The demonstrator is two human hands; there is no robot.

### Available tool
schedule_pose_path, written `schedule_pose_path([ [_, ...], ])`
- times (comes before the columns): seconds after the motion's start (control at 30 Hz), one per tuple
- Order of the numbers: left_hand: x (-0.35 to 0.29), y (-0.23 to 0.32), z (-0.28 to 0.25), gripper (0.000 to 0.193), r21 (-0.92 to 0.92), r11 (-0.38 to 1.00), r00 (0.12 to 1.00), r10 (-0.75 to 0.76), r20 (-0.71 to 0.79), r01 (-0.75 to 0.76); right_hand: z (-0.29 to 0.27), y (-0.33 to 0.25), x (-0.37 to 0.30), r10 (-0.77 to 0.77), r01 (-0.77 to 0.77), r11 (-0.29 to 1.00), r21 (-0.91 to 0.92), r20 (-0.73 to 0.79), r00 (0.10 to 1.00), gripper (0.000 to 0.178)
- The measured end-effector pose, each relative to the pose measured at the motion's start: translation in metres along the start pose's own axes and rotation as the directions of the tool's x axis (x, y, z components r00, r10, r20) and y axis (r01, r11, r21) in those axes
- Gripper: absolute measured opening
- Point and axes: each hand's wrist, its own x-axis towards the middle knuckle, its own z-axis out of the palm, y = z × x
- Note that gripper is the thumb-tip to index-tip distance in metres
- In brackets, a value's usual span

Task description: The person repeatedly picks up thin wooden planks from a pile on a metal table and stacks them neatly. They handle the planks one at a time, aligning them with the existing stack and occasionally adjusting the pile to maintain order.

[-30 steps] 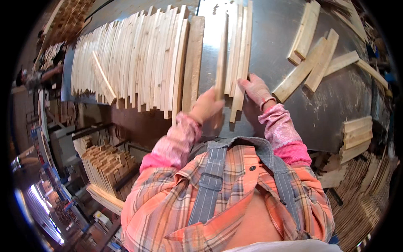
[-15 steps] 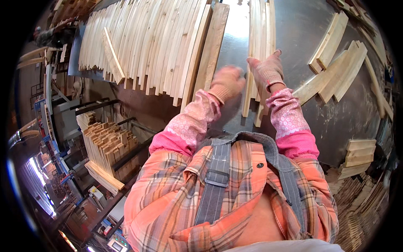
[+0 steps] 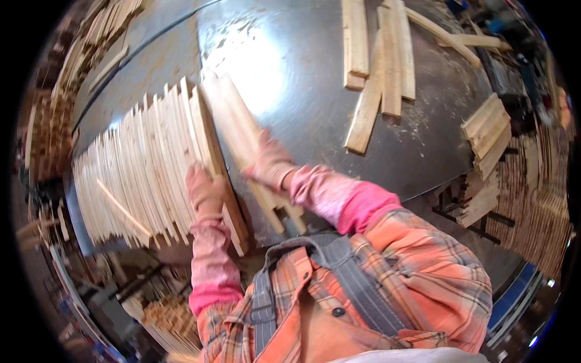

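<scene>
A long row of pale wooden strips stands side by side on the metal table at the left. My left hand, in a pinkish knit glove, lies on the strips at the row's right end, its fingers stretched along them. Beside the row, a small bundle of wooden strips slants across the table, slightly blurred. My right hand, gloved alike, grips this bundle from its right side with the thumb pointing away from me. A narrow gap shows between bundle and row at the near end. One thin strip lies crosswise on the row.
Several loose boards lie on the metal table at the far right. Short boards are piled at its right edge, near tall stacks of wood. Below the left edge stands another wood stack.
The view has swung to the right. My right hand has brought the bundle leftward, close to the row. My left hand has gone from over the table onto the row's right end.
</scene>
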Motion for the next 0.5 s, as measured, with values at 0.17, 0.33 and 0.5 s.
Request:
schedule_pose_path([
  [0.17, 0.013, 0.041, -0.023, 0.06, -0.241, 0.959, 0.98, 0.11, -0.168, -0.149, 0.003, -0.018, 0.005, -0.16, 0.18, 0.983, -0.027, 0.346, 0.925, 0.118],
  [0.33, 0.034, 0.137, -0.02, 0.051, -0.643, 0.741, 0.979, 0.187, -0.079, -0.194, -0.12, 0.087, 0.052, 0.047, -0.029, 0.99, 0.136, -0.135, 0.99, 0.086],
  [0.5, 0.091, 0.256, 0.025, 0.054, -0.644, 0.757, 0.97, 0.224, 0.092, -0.114, -0.284, 0.259, 0.047, 0.565, -0.464, 0.821, 0.334, -0.599, 0.568, 0.076],
])
